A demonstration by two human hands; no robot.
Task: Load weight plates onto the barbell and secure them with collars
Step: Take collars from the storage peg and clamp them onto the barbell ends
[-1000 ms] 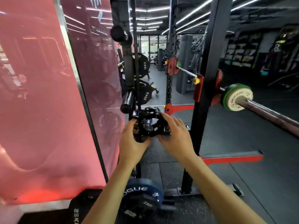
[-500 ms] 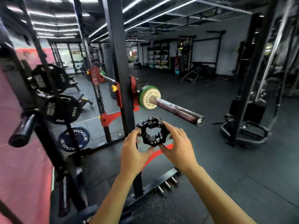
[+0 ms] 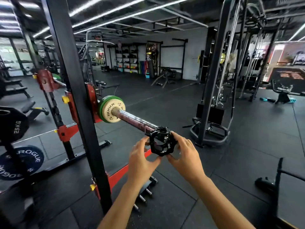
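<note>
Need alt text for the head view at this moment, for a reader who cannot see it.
Two bare hands, left hand and right hand, hold a black collar at the end of the barbell sleeve. Further along the sleeve sit a small cream plate and a green plate against a squat rack upright in a gym.

Glossy black plastic collar (image 3: pixel 162 142), catching highlights. The barbell sleeve (image 3: pixel 137 120) at centre frame is worn, scuffed metal with a dull sheen. The cream plate (image 3: pixel 113 111) looks matt; the floor (image 3: pixel 247 162) is matt black speckled rubber.
</note>
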